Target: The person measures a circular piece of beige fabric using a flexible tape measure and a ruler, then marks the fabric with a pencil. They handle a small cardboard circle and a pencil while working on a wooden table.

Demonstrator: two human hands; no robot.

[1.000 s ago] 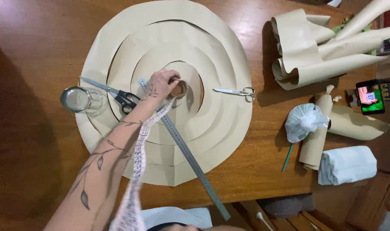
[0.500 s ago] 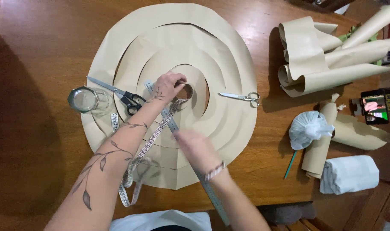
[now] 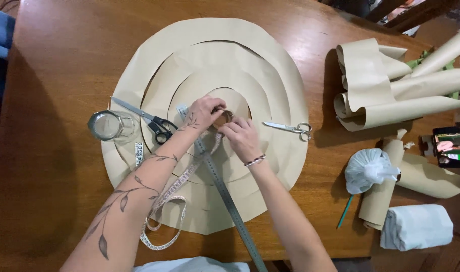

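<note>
Item, centre of frame: our left hand (image 3: 205, 112) and right hand (image 3: 241, 137) meet over a small brown roll (image 3: 222, 119) at the middle of the paper discs (image 3: 270, 75). Left fingers (image 3: 213, 107) curl over the roll's upper left side; right fingers (image 3: 229, 129) pinch at its lower right edge. Both sets are closed on the roll, though how firmly we cannot tell. The roll sits on the smallest, innermost disc.

Item: tape measure (image 3: 165, 201), pale, running from under the hands down past the left forearm to a loop at lower centre-left; a loose end (image 3: 138, 153) lies left of it.

Item: steel ruler (image 3: 230, 201), slanting from under the hands to the bottom edge.

Item: large scissors (image 3: 151, 121), black handles, just left of the left hand, on the paper.

Item: small scissors (image 3: 290, 128), right of the right hand, on the paper.

Item: glass jar (image 3: 108, 126), centre left, at the discs' rim.

Item: bench (image 3: 63, 60), brown wood, bearing all.

Item, right of frame: paper rolls (image 3: 391, 95), white bag (image 3: 368, 168), white bundle (image 3: 416, 226), phone (image 3: 448, 146).

Step, as we judge it: seating or measuring the roll at the discs' centre. Next calls for holding the roll steady with one hand while the other works the tape.
</note>
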